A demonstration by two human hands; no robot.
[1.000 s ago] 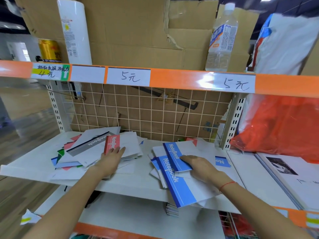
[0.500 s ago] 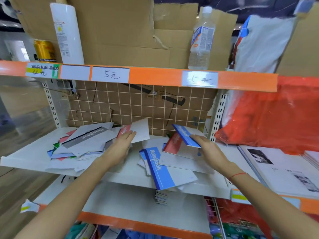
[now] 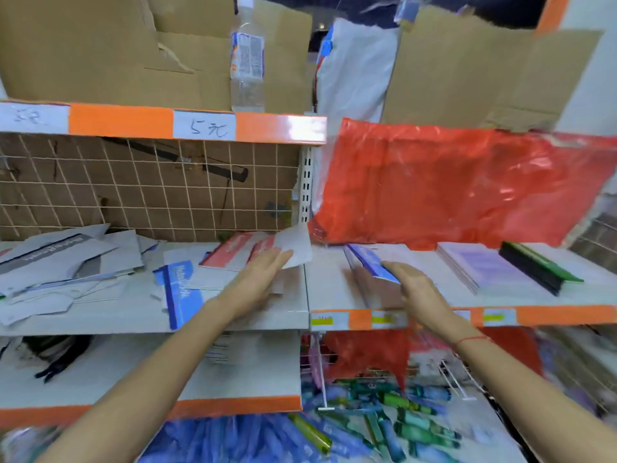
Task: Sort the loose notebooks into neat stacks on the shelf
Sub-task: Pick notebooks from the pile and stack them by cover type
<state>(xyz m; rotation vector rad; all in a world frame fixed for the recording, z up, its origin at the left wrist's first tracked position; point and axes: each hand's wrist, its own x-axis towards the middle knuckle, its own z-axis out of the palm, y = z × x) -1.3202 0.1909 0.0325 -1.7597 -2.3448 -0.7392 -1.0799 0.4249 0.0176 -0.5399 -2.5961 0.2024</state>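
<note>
My right hand (image 3: 412,285) holds a blue-and-white notebook (image 3: 369,262) tilted above the white right shelf (image 3: 329,282). My left hand (image 3: 258,279) holds a red-and-white notebook (image 3: 295,247) at the right end of the left shelf (image 3: 100,315), with its fingers lying over it. More red notebooks (image 3: 230,250) lie just behind that hand. A blue notebook (image 3: 182,292) lies near the left shelf's front edge. A loose pile of grey and white notebooks (image 3: 63,262) covers the left part of the shelf.
A stack of purple-covered books (image 3: 480,267) and a green-and-black pad (image 3: 537,267) sit on the right shelf. A red plastic bag (image 3: 450,182) hangs behind. Cardboard and a water bottle (image 3: 247,55) stand on the upper shelf. Bins of pens (image 3: 367,419) fill the bottom.
My view has swung right. My right hand carried the blue notebook from the left shelf over to the right shelf. My left hand lifted a red notebook and moved it rightwards.
</note>
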